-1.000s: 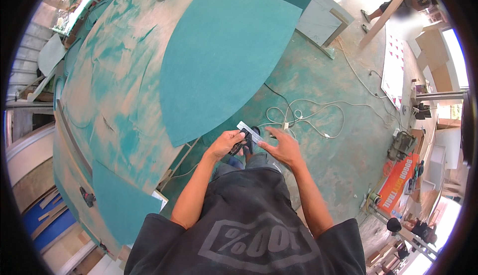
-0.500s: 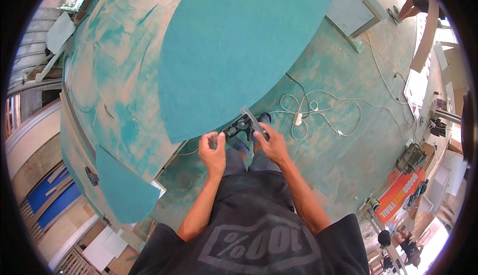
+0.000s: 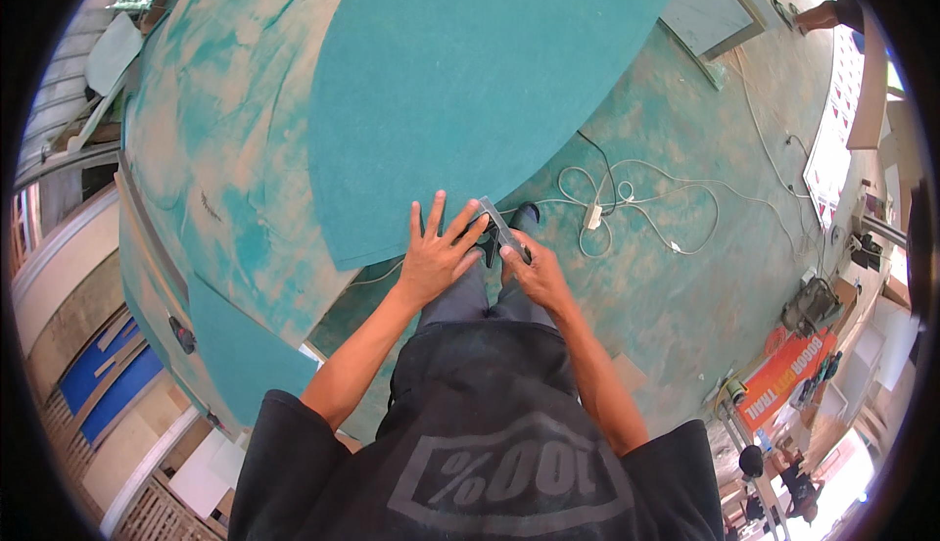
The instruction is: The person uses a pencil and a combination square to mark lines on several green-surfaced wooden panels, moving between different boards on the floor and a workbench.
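Fingers spread, my left hand (image 3: pixel 436 257) is over the near edge of a large teal curved panel (image 3: pixel 460 81); whether it presses on the surface, I cannot tell. My right hand (image 3: pixel 536 272) is closed round a black tool with a straight grey bar (image 3: pixel 502 224). The bar slants up and left, its far end by the panel's edge and near my left fingertips. My left hand hides part of the tool's black body. The panel lies on a wide worktop (image 3: pixel 225 149) smeared with teal and tan.
A white power strip (image 3: pixel 592 216) and looping cables lie on the stained floor to the right. A smaller teal piece (image 3: pixel 235 345) is at the left. Boards (image 3: pixel 705 7) stand at the far right. Another person's legs (image 3: pixel 818 17) show at the upper right.
My left hand has opened from a curled pose and moved forward over the panel's edge. The tool's black body, plainly visible before, is now mostly covered. My right hand keeps its hold.
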Action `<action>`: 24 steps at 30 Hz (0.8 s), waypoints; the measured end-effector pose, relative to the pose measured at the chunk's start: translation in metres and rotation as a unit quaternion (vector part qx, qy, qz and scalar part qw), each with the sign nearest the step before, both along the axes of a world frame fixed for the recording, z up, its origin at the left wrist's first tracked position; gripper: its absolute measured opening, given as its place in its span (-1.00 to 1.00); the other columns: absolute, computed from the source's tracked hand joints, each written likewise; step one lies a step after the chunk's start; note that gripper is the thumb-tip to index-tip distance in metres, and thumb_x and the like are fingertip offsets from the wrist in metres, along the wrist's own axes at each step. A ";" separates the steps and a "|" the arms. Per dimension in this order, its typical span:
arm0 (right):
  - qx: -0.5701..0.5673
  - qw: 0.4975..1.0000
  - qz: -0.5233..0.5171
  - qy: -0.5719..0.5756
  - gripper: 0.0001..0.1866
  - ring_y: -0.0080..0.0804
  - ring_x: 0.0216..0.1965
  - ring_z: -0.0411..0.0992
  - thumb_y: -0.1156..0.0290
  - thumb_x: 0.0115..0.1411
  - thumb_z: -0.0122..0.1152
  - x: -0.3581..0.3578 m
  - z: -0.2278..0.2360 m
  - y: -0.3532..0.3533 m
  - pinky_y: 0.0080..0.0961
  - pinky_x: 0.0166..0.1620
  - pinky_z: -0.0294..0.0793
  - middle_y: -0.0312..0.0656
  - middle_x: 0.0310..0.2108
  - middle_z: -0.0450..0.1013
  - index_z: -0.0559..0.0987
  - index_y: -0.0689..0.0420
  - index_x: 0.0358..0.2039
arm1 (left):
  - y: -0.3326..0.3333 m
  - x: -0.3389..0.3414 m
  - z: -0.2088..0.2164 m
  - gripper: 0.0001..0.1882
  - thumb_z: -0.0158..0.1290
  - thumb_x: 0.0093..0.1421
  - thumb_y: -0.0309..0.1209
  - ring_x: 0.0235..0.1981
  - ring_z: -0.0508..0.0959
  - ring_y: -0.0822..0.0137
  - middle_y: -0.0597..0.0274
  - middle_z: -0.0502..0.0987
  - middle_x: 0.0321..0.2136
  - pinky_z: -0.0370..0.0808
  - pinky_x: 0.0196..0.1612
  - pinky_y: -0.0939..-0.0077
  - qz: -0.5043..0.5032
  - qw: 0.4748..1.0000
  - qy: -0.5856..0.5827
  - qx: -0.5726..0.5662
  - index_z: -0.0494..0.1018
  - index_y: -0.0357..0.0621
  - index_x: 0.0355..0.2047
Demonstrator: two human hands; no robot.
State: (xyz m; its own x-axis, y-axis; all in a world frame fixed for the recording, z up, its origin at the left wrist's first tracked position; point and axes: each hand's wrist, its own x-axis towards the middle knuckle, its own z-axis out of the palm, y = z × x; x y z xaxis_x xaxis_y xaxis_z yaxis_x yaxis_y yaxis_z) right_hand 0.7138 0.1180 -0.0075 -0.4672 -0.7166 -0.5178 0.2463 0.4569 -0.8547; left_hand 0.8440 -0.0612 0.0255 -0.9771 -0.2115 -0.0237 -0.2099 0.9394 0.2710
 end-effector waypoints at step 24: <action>0.105 0.982 0.041 0.153 -0.66 -0.18 -0.42 0.56 0.15 0.27 0.22 -0.043 0.017 0.000 -0.37 -0.29 0.48 0.03 -0.42 0.57 0.63 0.00 -0.01 | 0.001 -0.021 -0.005 -0.20 0.31 -0.02 0.02 0.13 0.29 0.15 0.26 0.32 0.04 0.18 0.10 -0.15 0.066 0.994 0.032 -0.077 0.28 0.72 0.27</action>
